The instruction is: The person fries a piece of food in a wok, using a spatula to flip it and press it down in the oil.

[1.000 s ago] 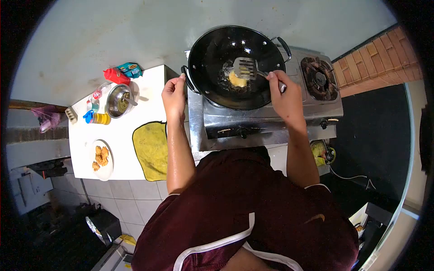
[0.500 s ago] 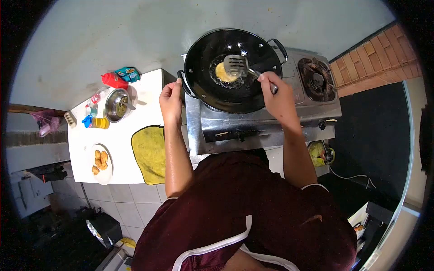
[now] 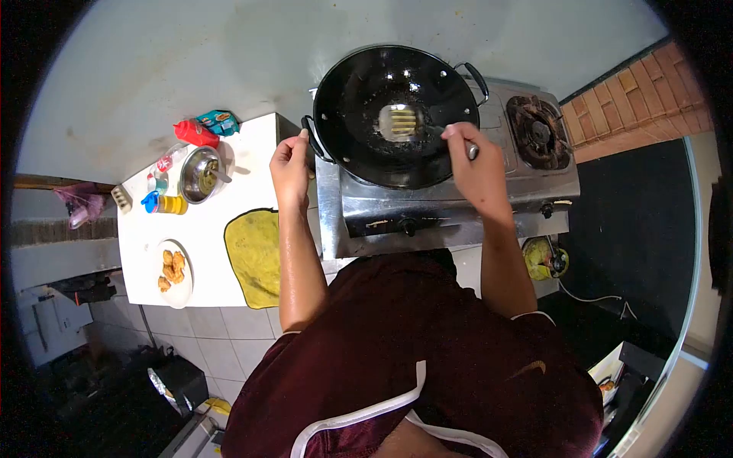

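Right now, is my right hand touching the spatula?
Touching. The head view shows your right hand curled around the spatula, with the end of its handle poking out of the grip.

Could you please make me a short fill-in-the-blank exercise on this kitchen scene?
1. The right hand holds the spatula in a wok whose colour is ____.
2. The wok has ____ side handles.
3. The yellow bottle has a cap coloured ____.
4. In the picture, the uncovered burner is to the ____ of the wok.

Missing words: black; two; blue; right.
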`<state>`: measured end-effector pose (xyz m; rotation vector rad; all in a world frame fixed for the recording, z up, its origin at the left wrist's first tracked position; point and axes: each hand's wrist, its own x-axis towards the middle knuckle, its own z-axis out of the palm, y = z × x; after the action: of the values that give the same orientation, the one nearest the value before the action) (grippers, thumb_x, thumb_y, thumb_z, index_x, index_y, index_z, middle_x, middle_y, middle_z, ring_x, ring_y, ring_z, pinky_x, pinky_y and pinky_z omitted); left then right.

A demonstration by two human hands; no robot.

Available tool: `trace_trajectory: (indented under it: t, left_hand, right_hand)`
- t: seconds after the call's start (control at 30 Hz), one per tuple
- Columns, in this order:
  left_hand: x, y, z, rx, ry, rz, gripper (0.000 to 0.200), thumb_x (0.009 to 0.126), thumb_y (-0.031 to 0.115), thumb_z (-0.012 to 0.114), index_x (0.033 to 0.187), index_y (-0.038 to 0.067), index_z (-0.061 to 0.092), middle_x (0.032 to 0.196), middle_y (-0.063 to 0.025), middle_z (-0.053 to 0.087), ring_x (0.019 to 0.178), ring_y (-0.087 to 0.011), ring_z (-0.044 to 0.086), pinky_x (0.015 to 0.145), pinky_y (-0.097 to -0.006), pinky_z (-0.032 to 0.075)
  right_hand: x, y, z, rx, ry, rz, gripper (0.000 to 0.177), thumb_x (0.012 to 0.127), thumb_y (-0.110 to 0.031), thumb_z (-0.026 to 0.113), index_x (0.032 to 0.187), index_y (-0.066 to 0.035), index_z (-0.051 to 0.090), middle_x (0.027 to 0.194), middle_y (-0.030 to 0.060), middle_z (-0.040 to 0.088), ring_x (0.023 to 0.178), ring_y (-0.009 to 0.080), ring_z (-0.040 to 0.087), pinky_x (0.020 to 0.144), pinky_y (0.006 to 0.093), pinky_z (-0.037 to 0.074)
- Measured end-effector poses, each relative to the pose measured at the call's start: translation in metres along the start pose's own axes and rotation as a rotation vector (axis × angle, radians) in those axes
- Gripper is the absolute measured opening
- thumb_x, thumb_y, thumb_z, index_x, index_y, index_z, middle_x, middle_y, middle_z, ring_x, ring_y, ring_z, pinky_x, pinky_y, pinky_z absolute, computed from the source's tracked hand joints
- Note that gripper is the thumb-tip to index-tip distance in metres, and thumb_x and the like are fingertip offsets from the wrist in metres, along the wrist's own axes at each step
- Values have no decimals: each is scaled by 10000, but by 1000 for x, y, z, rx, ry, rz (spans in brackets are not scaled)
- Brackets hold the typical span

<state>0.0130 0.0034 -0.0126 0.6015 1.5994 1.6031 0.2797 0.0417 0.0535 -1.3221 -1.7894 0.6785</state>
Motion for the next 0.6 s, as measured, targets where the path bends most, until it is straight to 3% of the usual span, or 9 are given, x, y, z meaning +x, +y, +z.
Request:
trace_trajectory:
  t: [0.1, 0.27, 0.5, 0.6]
  left_hand:
    - [2, -4, -1, -2, -3, -1, 255, 879, 279, 666, 793, 49, 598, 627, 38, 505, 504, -38, 411, 439, -208, 328]
    - [1, 0, 1, 14, 10, -10, 246, 886, 272, 656, 788, 53, 600, 622, 46, 496, 514, -36, 410, 444, -209, 330]
    - [-3, 3, 3, 9, 4, -27, 238, 892, 303, 646, 772, 106, 587, 627, 82, 440, 511, -29, 355, 462, -200, 253]
    - [0, 1, 1, -6, -3, -31, 232, 891, 263, 649, 791, 59, 603, 606, 46, 485, 492, -43, 392, 445, -213, 326]
  right_hand:
    - [4, -1, -7, -31, 37, 83, 199, 919, -230, 572, 924, -44, 641, 743, 183, 629, 650, 310, 631, 599, 352, 465]
    - [8, 8, 4, -47, 163, -63, 194, 919, -226, 573, 916, -43, 638, 740, 173, 633, 647, 316, 629, 599, 355, 466]
    - [6, 6, 1, -17, 110, -67, 203, 913, -229, 584, 908, -31, 631, 752, 188, 631, 665, 353, 626, 596, 367, 467]
    - [10, 7, -8, -84, 154, 13, 197, 910, -214, 588, 903, -21, 627, 743, 192, 631, 675, 368, 631, 601, 377, 472]
